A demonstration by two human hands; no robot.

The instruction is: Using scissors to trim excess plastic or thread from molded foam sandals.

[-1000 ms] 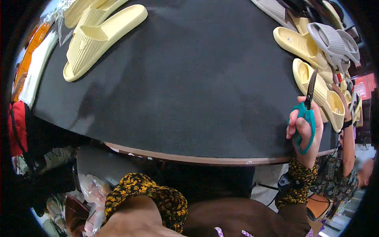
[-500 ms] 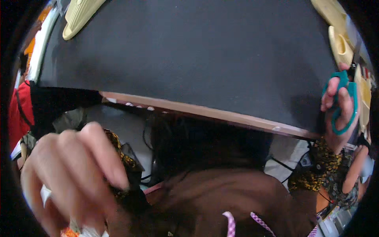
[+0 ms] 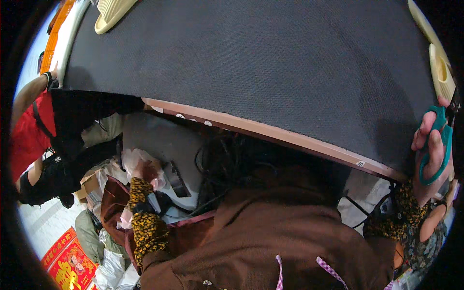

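Beyond the right end of the table edge, my right hand (image 3: 433,152) has its fingers through the loops of teal-handled scissors (image 3: 445,145). The dark blades lie near the picture's rim and are hard to make out. A cream clog-like slipper (image 3: 441,72) lies just past that hand. My left hand (image 3: 141,169) is low at the left, below table height, with clear plastic (image 3: 133,158) over and around it. Its fingers are hidden, so I cannot tell whether they grip the plastic. A dark strap-like piece (image 3: 177,180) is beside it.
The dark textured table (image 3: 251,63) has a pale wooden front edge (image 3: 270,135). Another ridged cream slipper (image 3: 111,17) lies at the far left. Black cables (image 3: 217,154) hang underneath. A person in red (image 3: 31,140) is at the left, above plastic bags (image 3: 108,270) and a red printed sheet (image 3: 70,258).
My left hand has moved from close to the camera, where it was blurred, down and away to the clear plastic. The view has shifted; my right hand still holds the scissors.
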